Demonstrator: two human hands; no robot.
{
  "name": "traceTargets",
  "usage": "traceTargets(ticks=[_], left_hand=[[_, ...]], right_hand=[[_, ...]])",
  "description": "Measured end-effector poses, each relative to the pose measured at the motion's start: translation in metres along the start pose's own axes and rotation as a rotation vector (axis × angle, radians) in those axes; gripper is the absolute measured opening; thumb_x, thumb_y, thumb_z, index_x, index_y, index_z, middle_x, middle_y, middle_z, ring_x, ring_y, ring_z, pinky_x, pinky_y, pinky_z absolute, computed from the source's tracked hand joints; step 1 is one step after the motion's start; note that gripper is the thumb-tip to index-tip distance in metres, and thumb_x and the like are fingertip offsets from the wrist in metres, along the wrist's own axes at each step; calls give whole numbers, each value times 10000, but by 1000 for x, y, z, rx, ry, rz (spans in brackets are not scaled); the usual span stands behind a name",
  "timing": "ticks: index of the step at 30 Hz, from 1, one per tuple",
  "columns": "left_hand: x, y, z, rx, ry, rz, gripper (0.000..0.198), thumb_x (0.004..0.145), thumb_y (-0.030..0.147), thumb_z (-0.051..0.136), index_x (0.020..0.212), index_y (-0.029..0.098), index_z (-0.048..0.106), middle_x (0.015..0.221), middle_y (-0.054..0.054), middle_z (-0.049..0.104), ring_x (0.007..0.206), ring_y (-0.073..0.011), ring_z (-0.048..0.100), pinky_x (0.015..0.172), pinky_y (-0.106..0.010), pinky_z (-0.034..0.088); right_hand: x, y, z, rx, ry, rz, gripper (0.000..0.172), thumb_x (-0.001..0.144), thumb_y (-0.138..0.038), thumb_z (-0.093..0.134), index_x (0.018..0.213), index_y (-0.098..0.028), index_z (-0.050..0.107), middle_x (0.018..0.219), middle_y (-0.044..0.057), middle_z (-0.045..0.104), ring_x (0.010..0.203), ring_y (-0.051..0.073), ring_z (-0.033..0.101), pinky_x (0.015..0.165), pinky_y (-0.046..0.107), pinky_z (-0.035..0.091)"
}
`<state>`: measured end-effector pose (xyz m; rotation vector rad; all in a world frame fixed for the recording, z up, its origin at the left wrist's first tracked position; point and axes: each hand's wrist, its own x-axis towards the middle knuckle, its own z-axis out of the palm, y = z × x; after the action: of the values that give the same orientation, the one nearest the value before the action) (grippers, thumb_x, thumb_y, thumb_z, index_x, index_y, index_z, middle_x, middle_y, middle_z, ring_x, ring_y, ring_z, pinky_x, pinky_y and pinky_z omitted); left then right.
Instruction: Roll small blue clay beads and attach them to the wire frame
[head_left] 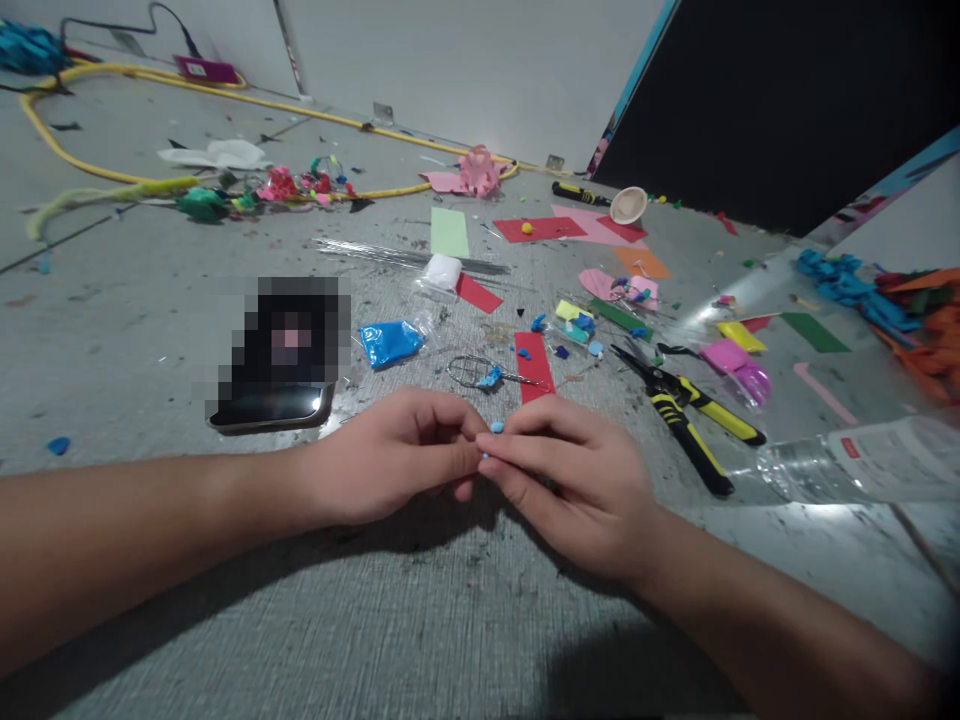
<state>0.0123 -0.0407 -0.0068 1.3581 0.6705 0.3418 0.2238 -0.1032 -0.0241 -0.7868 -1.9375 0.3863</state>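
Note:
My left hand (pixel 409 450) and my right hand (pixel 574 480) meet fingertip to fingertip low over the grey floor. Between them they pinch a small light blue piece of clay (pixel 497 427), mostly hidden by the fingers. Just beyond lies a thin wire loop (pixel 469 372) with a blue lump (pixel 490 378) on it. A blue clay packet (pixel 391 343) rests past my left hand. A red paper strip (pixel 534 362) with a blue bit on it lies ahead of my right hand.
At left lies a phone (pixel 270 408). Black-and-yellow pliers (pixel 686 400) lie open at right, near a clear plastic bottle (pixel 862 460). Wires (pixel 405 256), coloured paper and clay packets are scattered ahead. A yellow cable (pixel 285 108) runs along the back.

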Motion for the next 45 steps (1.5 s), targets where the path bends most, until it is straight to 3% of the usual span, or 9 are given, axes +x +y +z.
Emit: traceTargets(ticks=[11,19,26,32,35,39,45], left_hand=[[1,0,0,9,56,8,220,927,346,739,844,142,729,626,26,640,581,-91,513,543,-206,375],[1,-2,-1,14,48,6,197,921,327,739,852,143,733,632,21,648,584,-93,530,550,-203,387],[-2,-4,4,55,83,94,132,918,250,714,831,154,688,651,33,639,600,-91,553,568,-195,444],[-3,-3,5,112,116,108,148,909,285,690,845,151,685,668,24,641,610,-101,552,572,-202,450],[-4,-5,5,168,140,132,152,901,289,678,828,155,683,674,16,648,612,-107,555,573,-208,450],[-5,-5,5,285,157,180,169,924,278,645,820,156,697,686,4,679,627,-118,588,586,-216,471],[-5,-3,5,483,175,357,178,946,186,637,803,152,738,690,8,736,618,-96,627,588,-188,473]], right_hand=[[1,1,-1,-14,2,-18,186,970,-57,694,1102,-85,821,966,114,740,836,148,673,760,277,609],[1,0,2,-25,40,1,157,945,-49,714,1057,-92,815,932,96,742,796,134,670,715,252,595],[2,-1,3,26,34,153,89,916,-111,758,957,-188,740,830,4,709,688,108,627,597,230,522],[-2,-2,7,216,9,526,223,878,-216,819,1069,-234,704,830,-13,710,621,108,607,485,211,459],[-1,-2,8,313,2,634,222,857,-219,830,1043,-231,708,812,-6,710,621,111,605,471,208,439],[0,0,8,419,-44,700,158,872,-240,818,977,-216,703,797,-3,708,645,114,624,500,212,471],[0,3,8,636,-61,865,326,815,-380,926,945,-198,689,792,-6,719,657,122,683,570,239,562]])
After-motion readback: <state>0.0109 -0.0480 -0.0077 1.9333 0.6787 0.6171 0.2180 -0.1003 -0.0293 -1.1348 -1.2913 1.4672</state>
